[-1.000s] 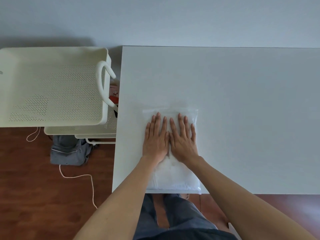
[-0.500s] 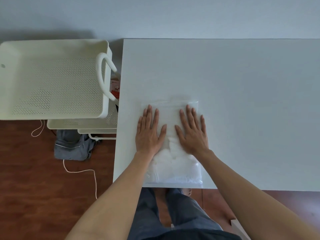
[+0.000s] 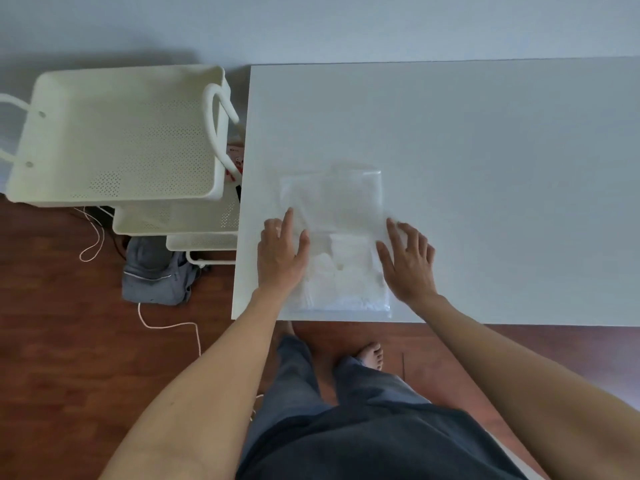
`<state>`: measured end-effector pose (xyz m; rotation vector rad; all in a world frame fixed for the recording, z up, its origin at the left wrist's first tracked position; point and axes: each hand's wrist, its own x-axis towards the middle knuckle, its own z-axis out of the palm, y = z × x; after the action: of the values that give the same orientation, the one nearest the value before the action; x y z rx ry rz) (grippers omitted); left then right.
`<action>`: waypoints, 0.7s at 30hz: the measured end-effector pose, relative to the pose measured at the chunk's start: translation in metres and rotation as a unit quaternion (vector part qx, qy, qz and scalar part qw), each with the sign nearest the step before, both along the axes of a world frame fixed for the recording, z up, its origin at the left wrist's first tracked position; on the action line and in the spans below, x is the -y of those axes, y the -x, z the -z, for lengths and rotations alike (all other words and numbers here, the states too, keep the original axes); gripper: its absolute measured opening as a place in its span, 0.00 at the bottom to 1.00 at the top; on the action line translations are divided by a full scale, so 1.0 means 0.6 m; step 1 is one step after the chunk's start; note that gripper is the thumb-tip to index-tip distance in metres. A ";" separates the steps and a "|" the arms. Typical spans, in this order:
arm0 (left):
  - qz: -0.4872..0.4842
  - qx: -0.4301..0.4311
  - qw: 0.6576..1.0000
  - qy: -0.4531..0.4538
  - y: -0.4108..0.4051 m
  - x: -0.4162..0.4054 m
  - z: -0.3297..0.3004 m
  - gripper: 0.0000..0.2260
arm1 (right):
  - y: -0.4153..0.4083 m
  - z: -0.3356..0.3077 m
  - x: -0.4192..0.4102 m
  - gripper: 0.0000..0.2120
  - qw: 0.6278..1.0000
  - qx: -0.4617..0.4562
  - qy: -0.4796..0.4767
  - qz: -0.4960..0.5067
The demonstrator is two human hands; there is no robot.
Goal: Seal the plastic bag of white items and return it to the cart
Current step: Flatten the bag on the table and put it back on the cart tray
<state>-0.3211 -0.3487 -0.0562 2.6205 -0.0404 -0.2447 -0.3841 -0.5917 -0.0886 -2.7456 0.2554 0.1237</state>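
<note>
A clear plastic bag [image 3: 334,206] lies flat on the white table [image 3: 485,161] near its front edge. White items [image 3: 343,271] fill the bag's near half; its far half is flat and looks empty. My left hand [image 3: 280,254] rests on the bag's left edge, index finger stretched forward. My right hand [image 3: 408,261] rests on the right edge, fingers spread. Neither hand grips the bag. The cream cart [image 3: 117,133] stands left of the table, its top tray bare.
The cart has lower perforated shelves [image 3: 194,220] and a looped handle [image 3: 218,123] close to the table's left edge. A grey cloth bundle [image 3: 156,271] and a pale cord [image 3: 166,323] lie on the wooden floor. My legs and bare feet are under the table's front edge.
My hands have slid apart from the bag's middle to its left and right edges. The white items now show between them. The view has shifted slightly.
</note>
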 end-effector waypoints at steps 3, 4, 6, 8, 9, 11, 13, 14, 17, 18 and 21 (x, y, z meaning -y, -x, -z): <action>-0.037 -0.040 0.998 -0.042 0.051 0.002 -0.013 0.27 | 0.046 -0.007 -0.012 0.30 1.000 0.022 0.004 -0.010; -0.042 -0.076 0.996 -0.036 0.067 0.002 -0.011 0.29 | 0.057 -0.009 -0.016 0.31 1.000 0.016 -0.009 -0.012; -0.062 -0.154 0.986 0.012 0.095 0.007 -0.006 0.32 | 0.071 -0.014 -0.027 0.33 0.998 -0.026 -0.057 -0.011; -0.090 -0.193 0.974 0.079 0.114 0.014 0.003 0.34 | 0.075 -0.017 -0.039 0.35 0.989 -0.084 -0.125 -0.009; -0.098 -0.202 0.969 0.106 0.120 0.018 0.006 0.35 | 0.074 -0.020 -0.044 0.36 0.981 -0.112 -0.156 -0.006; -0.091 -0.213 0.964 0.131 0.128 0.025 0.007 0.37 | 0.071 -0.027 -0.050 0.37 0.969 -0.148 -0.196 0.006; -0.075 -0.207 0.966 0.132 0.134 0.028 0.005 0.39 | 0.070 -0.038 -0.050 0.38 0.964 -0.160 -0.210 0.008; -0.071 -0.198 0.969 0.131 0.136 0.029 0.002 0.39 | 0.070 -0.044 -0.050 0.39 0.964 -0.161 -0.212 0.002; -0.064 -0.154 0.979 0.121 0.126 0.028 -0.018 0.39 | 0.061 -0.066 -0.051 0.39 0.965 -0.141 -0.221 -0.005; -0.062 -0.138 0.981 0.117 0.121 0.027 -0.026 0.38 | 0.056 -0.074 -0.052 0.39 0.966 -0.130 -0.224 -0.006; -0.056 -0.098 0.987 0.115 0.097 0.024 -0.060 0.38 | 0.033 -0.102 -0.059 0.38 0.968 -0.098 -0.230 -0.007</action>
<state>-0.3790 -0.3633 -0.0205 2.3497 0.1386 -0.4304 -0.4040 -0.5561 -0.0276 -2.2742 0.2273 0.4072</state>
